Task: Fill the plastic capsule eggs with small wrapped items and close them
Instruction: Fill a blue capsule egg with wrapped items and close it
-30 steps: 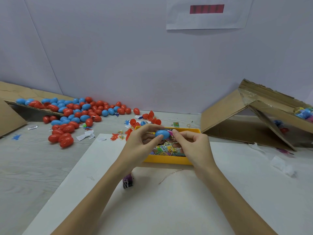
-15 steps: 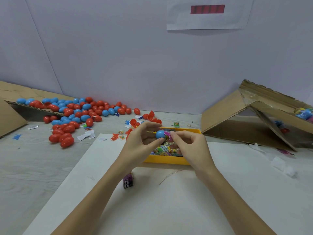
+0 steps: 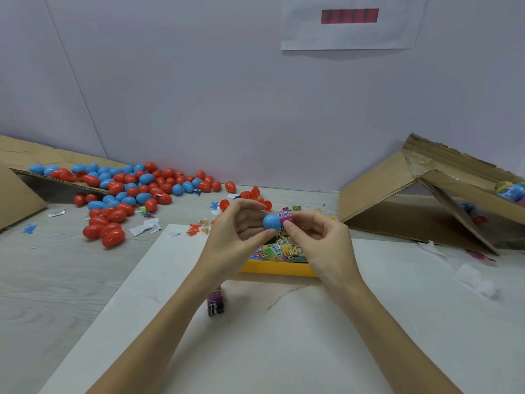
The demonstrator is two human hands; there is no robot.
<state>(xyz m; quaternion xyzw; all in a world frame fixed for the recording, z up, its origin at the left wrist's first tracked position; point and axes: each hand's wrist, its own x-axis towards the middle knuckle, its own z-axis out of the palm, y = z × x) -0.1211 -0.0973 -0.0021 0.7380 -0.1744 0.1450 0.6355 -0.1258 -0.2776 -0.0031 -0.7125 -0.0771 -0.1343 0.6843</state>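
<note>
Two hands at work over the small yellow plastic tray (image 3: pixel 279 269) of bright wrapped items: left hand (image 3: pixel 238 237) pinching a rounded blue plastic egg half (image 3: pixel 271 222) between thumb and fingertips, right hand (image 3: pixel 319 240) pinching a small pink wrapped item (image 3: pixel 285 218) and pressing it into the half's open mouth. Item only partly in, its labelled end showing. No matching half visible in either hand, so probably mid-fill, with closing yet to come. Far to the left of the left hand, a large heap of red and blue plastic eggs (image 3: pixel 127 191) spilling off a cardboard flap; whether filled or empty, impossible to tell. Just beyond the fingertips, a few loose red egg halves (image 3: pixel 254 194). Well to the right of the right hand, a tipped cardboard box (image 3: pixel 377 189) with a few colourful pieces inside. Plenty apparently left.
</note>
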